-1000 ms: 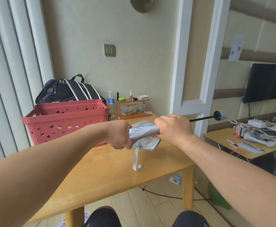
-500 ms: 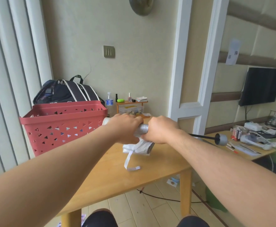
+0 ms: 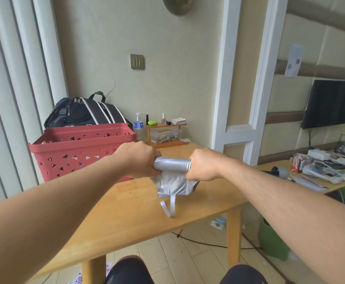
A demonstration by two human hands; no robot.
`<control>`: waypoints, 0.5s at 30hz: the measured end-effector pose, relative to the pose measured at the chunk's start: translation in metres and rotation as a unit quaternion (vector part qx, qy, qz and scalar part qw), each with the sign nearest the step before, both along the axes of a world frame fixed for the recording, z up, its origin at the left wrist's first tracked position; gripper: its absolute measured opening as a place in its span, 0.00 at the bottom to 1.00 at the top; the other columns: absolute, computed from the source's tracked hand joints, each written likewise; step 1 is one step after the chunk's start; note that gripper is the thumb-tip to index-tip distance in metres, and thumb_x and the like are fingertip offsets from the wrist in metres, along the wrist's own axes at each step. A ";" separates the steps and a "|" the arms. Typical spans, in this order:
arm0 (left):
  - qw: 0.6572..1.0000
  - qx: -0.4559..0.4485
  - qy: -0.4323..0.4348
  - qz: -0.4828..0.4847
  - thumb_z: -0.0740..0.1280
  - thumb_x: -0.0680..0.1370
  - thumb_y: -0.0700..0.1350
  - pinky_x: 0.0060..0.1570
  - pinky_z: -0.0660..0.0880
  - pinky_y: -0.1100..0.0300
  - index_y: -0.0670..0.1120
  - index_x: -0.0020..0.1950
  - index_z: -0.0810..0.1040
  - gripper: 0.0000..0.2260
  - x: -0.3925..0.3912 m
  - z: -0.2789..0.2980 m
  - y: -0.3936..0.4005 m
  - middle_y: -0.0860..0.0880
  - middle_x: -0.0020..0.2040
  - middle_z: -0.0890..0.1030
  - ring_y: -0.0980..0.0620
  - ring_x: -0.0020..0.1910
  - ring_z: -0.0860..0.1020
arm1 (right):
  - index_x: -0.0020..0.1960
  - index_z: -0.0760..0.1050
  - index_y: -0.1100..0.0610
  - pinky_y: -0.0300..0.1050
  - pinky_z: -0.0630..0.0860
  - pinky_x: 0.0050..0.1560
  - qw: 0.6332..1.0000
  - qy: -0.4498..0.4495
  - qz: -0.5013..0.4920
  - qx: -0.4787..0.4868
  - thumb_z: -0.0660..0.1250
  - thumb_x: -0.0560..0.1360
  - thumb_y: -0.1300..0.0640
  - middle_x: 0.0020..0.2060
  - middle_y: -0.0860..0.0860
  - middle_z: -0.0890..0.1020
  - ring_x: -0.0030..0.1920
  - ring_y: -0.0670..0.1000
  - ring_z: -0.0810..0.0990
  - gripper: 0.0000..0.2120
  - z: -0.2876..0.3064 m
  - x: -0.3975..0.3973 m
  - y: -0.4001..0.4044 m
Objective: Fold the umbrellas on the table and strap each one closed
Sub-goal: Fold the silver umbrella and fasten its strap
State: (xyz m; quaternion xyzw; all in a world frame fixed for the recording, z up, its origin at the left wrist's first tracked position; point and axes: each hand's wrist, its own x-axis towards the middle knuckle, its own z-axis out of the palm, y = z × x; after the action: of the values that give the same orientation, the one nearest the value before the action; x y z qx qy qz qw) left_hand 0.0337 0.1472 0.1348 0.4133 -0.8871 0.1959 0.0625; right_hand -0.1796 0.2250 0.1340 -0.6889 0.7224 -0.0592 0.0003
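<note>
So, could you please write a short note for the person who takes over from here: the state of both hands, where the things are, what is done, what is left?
Left hand: grips the left end of the rolled silver fabric umbrella.
Right hand: grips its right end.
Umbrella: held above the light wooden table; the upper part is a tight roll, loose canopy hangs below.
White strap: dangles unfastened, its end on the table.
Done: canopy partly rolled.
Left: finish rolling, wrap and fasten the strap.
</note>
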 end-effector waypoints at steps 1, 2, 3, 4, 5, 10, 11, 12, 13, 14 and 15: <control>1.000 0.009 0.011 -0.004 0.69 0.74 0.63 0.37 0.73 0.57 0.58 0.50 0.78 0.11 -0.001 0.000 0.001 0.57 0.38 0.77 0.49 0.41 0.78 | 0.39 0.76 0.55 0.45 0.67 0.33 1.000 0.001 0.002 -0.003 0.68 0.67 0.49 0.33 0.51 0.79 0.30 0.54 0.72 0.09 -0.001 0.000 -0.001; 1.000 0.019 0.021 -0.006 0.69 0.73 0.60 0.36 0.74 0.57 0.57 0.48 0.79 0.10 -0.002 -0.001 0.000 0.57 0.37 0.78 0.49 0.39 0.78 | 0.39 0.76 0.54 0.45 0.68 0.33 1.000 0.003 0.003 -0.008 0.69 0.67 0.48 0.34 0.50 0.80 0.31 0.54 0.73 0.10 -0.002 0.000 -0.001; 0.999 0.028 0.025 -0.007 0.70 0.73 0.58 0.36 0.75 0.57 0.56 0.47 0.79 0.09 -0.003 -0.001 0.000 0.56 0.37 0.78 0.50 0.38 0.78 | 0.38 0.76 0.52 0.44 0.70 0.33 1.000 0.008 0.002 -0.018 0.69 0.68 0.45 0.34 0.49 0.80 0.32 0.53 0.76 0.11 -0.003 -0.001 -0.002; 0.999 0.034 0.026 -0.004 0.70 0.72 0.57 0.36 0.76 0.57 0.54 0.46 0.79 0.08 -0.003 -0.002 -0.001 0.55 0.36 0.78 0.51 0.36 0.77 | 0.39 0.76 0.51 0.44 0.72 0.34 0.999 0.017 -0.001 -0.031 0.70 0.68 0.42 0.36 0.48 0.80 0.35 0.53 0.78 0.13 -0.003 -0.003 -0.002; 0.999 0.038 0.028 0.002 0.70 0.72 0.56 0.36 0.77 0.57 0.53 0.44 0.78 0.08 -0.004 -0.002 -0.001 0.54 0.36 0.78 0.51 0.35 0.77 | 0.40 0.75 0.49 0.44 0.74 0.36 0.998 0.032 -0.001 -0.050 0.70 0.69 0.39 0.38 0.47 0.80 0.40 0.53 0.80 0.14 -0.004 -0.004 -0.002; 0.994 0.078 0.064 0.036 0.71 0.70 0.53 0.31 0.72 0.58 0.50 0.36 0.74 0.10 -0.021 -0.004 0.000 0.50 0.33 0.76 0.51 0.31 0.74 | 0.62 0.72 0.45 0.55 0.71 0.59 0.966 0.162 0.070 -0.188 0.69 0.73 0.39 0.59 0.49 0.74 0.63 0.56 0.72 0.21 -0.013 0.013 -0.008; 0.993 0.086 0.074 0.034 0.71 0.70 0.53 0.31 0.71 0.58 0.49 0.35 0.74 0.11 -0.024 -0.005 0.001 0.50 0.33 0.76 0.51 0.31 0.73 | 0.63 0.71 0.46 0.54 0.70 0.59 0.960 0.174 0.086 -0.201 0.69 0.73 0.38 0.59 0.49 0.75 0.64 0.56 0.72 0.22 -0.014 0.018 -0.012; 0.992 0.095 0.082 0.033 0.72 0.70 0.53 0.31 0.71 0.57 0.48 0.36 0.74 0.11 -0.026 -0.005 0.001 0.50 0.33 0.77 0.51 0.31 0.73 | 0.63 0.71 0.46 0.53 0.70 0.58 0.957 0.184 0.093 -0.203 0.69 0.74 0.36 0.59 0.49 0.76 0.63 0.56 0.74 0.23 -0.015 0.021 -0.015; 0.990 0.104 0.086 0.033 0.72 0.70 0.53 0.32 0.72 0.57 0.48 0.37 0.76 0.11 -0.026 -0.005 0.002 0.49 0.33 0.78 0.50 0.31 0.74 | 0.61 0.72 0.47 0.52 0.70 0.56 0.957 0.188 0.090 -0.201 0.69 0.74 0.34 0.57 0.50 0.77 0.62 0.57 0.76 0.23 -0.016 0.019 -0.017; 0.988 0.117 0.090 0.036 0.72 0.69 0.53 0.33 0.74 0.56 0.47 0.39 0.77 0.11 -0.025 -0.005 0.001 0.48 0.35 0.80 0.49 0.31 0.75 | 0.59 0.72 0.48 0.51 0.70 0.53 0.957 0.193 0.076 -0.201 0.68 0.74 0.31 0.56 0.50 0.79 0.60 0.57 0.78 0.24 -0.016 0.013 -0.019; 0.986 0.133 0.095 0.041 0.73 0.69 0.53 0.33 0.74 0.56 0.46 0.41 0.78 0.11 -0.021 -0.004 0.002 0.47 0.36 0.82 0.48 0.32 0.76 | 0.58 0.72 0.48 0.50 0.70 0.51 0.957 0.197 0.057 -0.205 0.67 0.74 0.30 0.55 0.50 0.80 0.59 0.57 0.79 0.25 -0.016 0.002 -0.020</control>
State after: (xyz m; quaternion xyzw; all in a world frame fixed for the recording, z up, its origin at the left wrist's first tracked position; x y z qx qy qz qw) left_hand 0.0125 0.1489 0.1312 0.4709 -0.8774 0.0383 0.0833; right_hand -0.1771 0.2052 0.1185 -0.7124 0.6396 -0.0689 -0.2804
